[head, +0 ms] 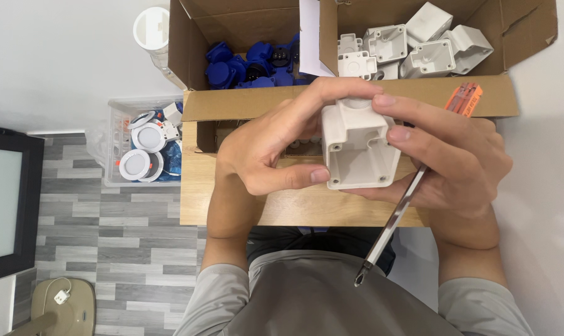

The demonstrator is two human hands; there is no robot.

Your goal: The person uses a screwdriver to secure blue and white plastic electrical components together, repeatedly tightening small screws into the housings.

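Both hands hold the white plastic housing (358,146) above the worktop (294,208), open side up, left hand (266,146) pinching its near-left edge, right hand (453,158) gripping its right side plus a screwdriver (399,211) angled toward the person

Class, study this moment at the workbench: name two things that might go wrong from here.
The screwdriver is pinned under the right hand with its tip aimed at the person's body; it might slip or jab. The white housing is held off the wooden table by fingertips of both hands, left hand included, so it may drop.
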